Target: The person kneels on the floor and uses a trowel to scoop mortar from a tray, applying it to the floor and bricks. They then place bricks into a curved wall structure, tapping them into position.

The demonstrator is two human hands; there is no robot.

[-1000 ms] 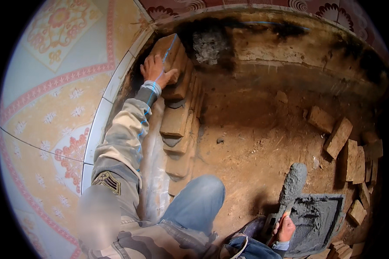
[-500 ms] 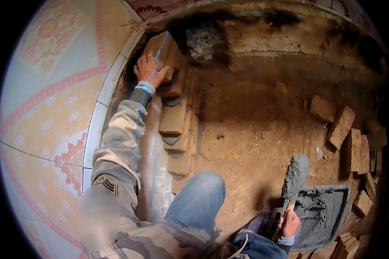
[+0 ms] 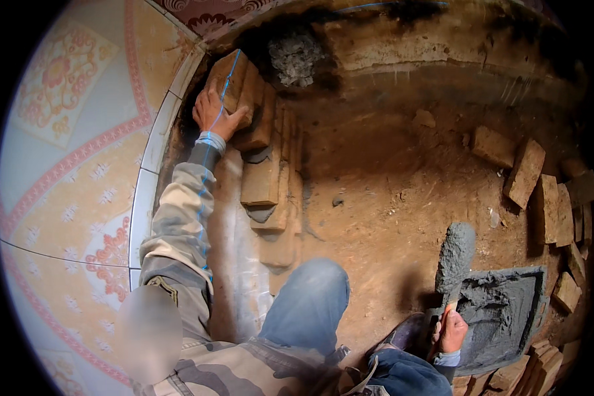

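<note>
My left hand [image 3: 214,112] is closed around the near end of the top brick [image 3: 227,76], with the thumb on its right side and the fingers at its left. This brick tops a stepped brick wall [image 3: 261,181] with grey mortar showing on its steps. A blue string line [image 3: 201,198] runs along my left sleeve and over the top brick. Low on the right, my right hand [image 3: 451,331] grips the orange-and-wood handle of a trowel. Its blade carries a long heap of wet grey mortar [image 3: 455,254]. Beside it lies a mortar tray [image 3: 540,290] with more mortar in it.
Loose bricks [image 3: 527,173] lie scattered along the right side, and more bricks [image 3: 538,369] lie below the tray. Patterned floor tiles [image 3: 66,165] edge the work on the left. A stained wall [image 3: 429,53] closes the far side. My bent knee [image 3: 313,290] is near the wall's low end.
The whole view has shifted slightly. My left hand stays on the top brick, its fingers placed a little differently. The loaded trowel keeps about the same place beside the tray.
</note>
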